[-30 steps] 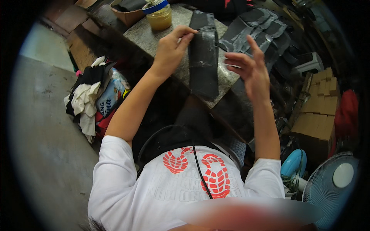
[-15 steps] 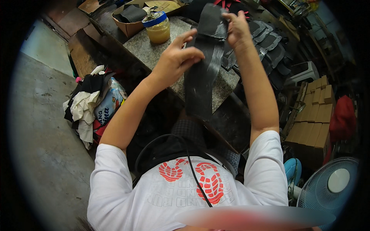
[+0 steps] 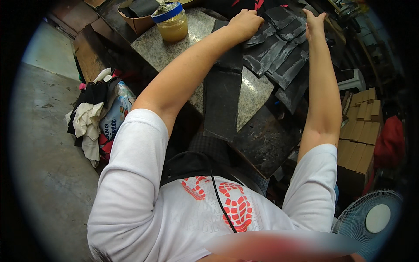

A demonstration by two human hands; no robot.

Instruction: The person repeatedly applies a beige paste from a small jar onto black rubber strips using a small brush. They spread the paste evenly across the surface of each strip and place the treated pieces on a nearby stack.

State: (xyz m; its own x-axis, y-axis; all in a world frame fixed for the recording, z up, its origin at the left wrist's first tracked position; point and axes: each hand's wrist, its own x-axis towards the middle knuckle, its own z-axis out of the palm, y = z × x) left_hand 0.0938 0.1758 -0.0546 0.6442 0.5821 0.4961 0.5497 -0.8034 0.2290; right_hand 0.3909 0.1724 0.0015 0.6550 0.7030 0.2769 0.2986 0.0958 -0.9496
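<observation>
A long black strip (image 3: 221, 102) lies across the speckled stone slab (image 3: 255, 94), its near end hanging over the slab's front edge. My left forearm crosses above its far part. My left hand (image 3: 246, 25) is closed at the left side of a spread of overlapping black pieces (image 3: 279, 46); what its fingers hold is hidden. Whitish smears run along the edges of these pieces. At their far right is my right hand (image 3: 314, 24), thumb and a finger spread apart beside a dark piece. I cannot make out whether it touches that piece.
A jar (image 3: 171, 24) with a blue rim and yellowish contents stands at the slab's far left, near a cardboard box (image 3: 133, 22). Cloths and a bag (image 3: 114, 111) sit on the left. Small brown boxes (image 3: 360, 126) and a fan (image 3: 377, 218) are on the right.
The black strip, held up between my hands before, now lies lower across the slab. Both hands have moved right, the left to the smeared pieces and the right to their far side.
</observation>
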